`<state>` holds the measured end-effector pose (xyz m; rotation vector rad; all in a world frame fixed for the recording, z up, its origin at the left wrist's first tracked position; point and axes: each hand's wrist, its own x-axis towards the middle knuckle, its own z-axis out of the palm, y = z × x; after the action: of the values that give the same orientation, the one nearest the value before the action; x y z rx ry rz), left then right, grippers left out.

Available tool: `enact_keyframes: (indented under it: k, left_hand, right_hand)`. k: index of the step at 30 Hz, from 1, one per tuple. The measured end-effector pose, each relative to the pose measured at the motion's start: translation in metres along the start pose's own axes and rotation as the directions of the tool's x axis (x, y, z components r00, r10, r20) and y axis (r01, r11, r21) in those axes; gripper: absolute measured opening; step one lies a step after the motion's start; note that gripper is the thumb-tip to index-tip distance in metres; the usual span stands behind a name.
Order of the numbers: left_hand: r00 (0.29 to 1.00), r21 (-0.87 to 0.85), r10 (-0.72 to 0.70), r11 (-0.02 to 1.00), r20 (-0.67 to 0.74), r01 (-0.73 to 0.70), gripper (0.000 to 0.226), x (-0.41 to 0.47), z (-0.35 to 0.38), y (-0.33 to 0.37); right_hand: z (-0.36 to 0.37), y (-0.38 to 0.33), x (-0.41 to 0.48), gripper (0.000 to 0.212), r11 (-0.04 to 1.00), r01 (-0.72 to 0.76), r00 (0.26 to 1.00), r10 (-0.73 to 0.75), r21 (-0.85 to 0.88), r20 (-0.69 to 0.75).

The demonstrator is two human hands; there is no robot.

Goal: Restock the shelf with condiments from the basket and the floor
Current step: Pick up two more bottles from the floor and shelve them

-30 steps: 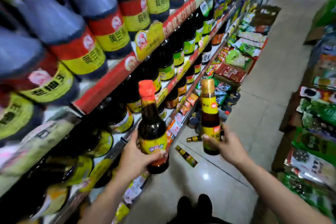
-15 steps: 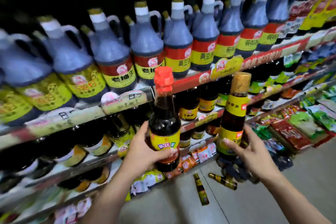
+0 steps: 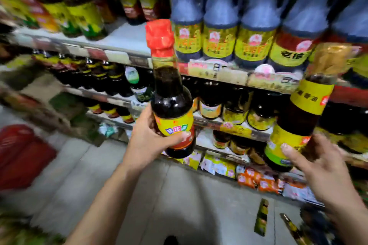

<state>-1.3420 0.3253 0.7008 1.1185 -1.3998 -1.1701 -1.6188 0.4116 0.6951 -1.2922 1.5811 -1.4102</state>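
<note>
My left hand (image 3: pixel 147 141) grips a dark sauce bottle with a red cap (image 3: pixel 171 93) by its lower body and holds it upright before the shelf (image 3: pixel 123 53). My right hand (image 3: pixel 326 167) holds a taller bottle with a gold cap and yellow labels (image 3: pixel 302 109), tilted a little to the right. Both bottles hang in front of the middle shelf rows. Two slim small bottles (image 3: pixel 262 217) lie on the floor at the lower right. The red basket (image 3: pixel 22 155) sits on the floor at the left, blurred.
Large blue-grey jugs with yellow labels (image 3: pixel 221 26) fill the upper shelf. Dark jars (image 3: pixel 235 109) line the rows beneath, and snack packets (image 3: pixel 258 181) fill the bottom row. Grey floor tiles (image 3: pixel 139 195) stretch along the aisle beneath me.
The view has swung left along the shelf. Both hands still hold their bottles at about the same height. The red basket has come into sight at the left.
</note>
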Motion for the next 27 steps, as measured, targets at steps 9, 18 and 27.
enact_keyframes:
  k: [9, 18, 27]
  left_hand:
    - [0.969, 0.072, 0.115, 0.992, -0.22, -0.102, 0.067, -0.003, -0.182, -0.005]
    - [0.957, 0.066, 0.214, 0.977, -0.197, -0.205, 0.065, 0.075, -0.27, 0.005]
    - [0.963, 0.103, 0.245, 0.967, -0.116, -0.234, 0.064, 0.176, -0.3, 0.016]
  right_hand:
    - [0.142, -0.042, 0.011, 0.044, 0.992, 0.126, 0.992, -0.125, 0.031, -0.009]
    - [0.227, -0.05, 0.042, 0.027, 0.988, 0.128, 0.989, -0.122, 0.082, -0.082]
    - [0.295, -0.072, 0.109, 0.03, 0.987, 0.158, 0.981, -0.154, 0.03, -0.121]
